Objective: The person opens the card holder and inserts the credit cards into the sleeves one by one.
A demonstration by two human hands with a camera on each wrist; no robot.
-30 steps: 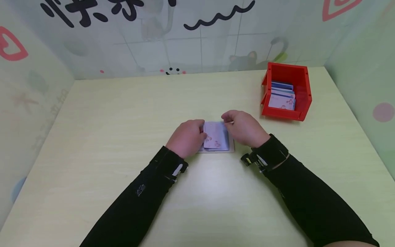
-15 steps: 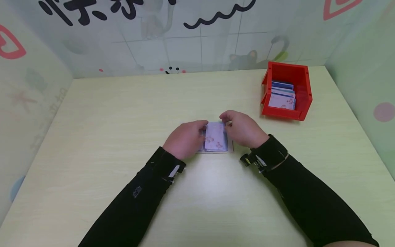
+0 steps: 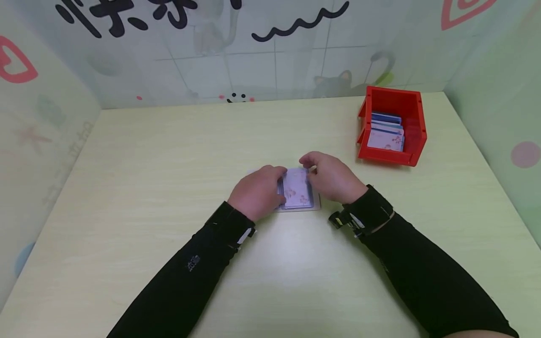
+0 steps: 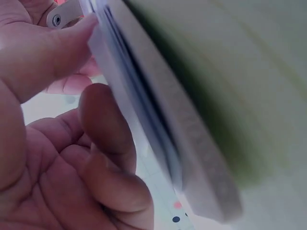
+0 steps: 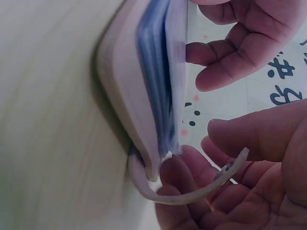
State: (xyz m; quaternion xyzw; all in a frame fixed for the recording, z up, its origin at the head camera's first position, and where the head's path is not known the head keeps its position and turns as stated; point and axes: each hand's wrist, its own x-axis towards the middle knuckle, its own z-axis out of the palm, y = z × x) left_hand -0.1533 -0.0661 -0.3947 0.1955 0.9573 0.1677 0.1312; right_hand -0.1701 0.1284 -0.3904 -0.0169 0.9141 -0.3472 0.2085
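A card holder (image 3: 316, 208) with clear sleeves lies opened out on the table between the hands. On its right side lies a pale pink-and-lilac card (image 3: 297, 188) with small flower prints. My left hand (image 3: 258, 191) holds that card at its left edge, thumb near the lower corner and fingers near the upper. In the left wrist view, the thumb (image 4: 79, 40) meets the edge of the stacked sleeves. My right hand (image 3: 334, 176) touches the holder's upper right side, its thumb standing apart. A strap with a metal snap (image 5: 192, 196) curves past the right fingers.
A red bin (image 3: 416, 124) with several cards (image 3: 386, 139) in it stands at the back right of the pale wooden table (image 3: 169, 155). Printed panels (image 3: 270, 70) close off the back and both sides.
The card has shifted slightly right and now lies straight over the sleeve. My left hand has moved slightly right with it; the right hand has barely moved.
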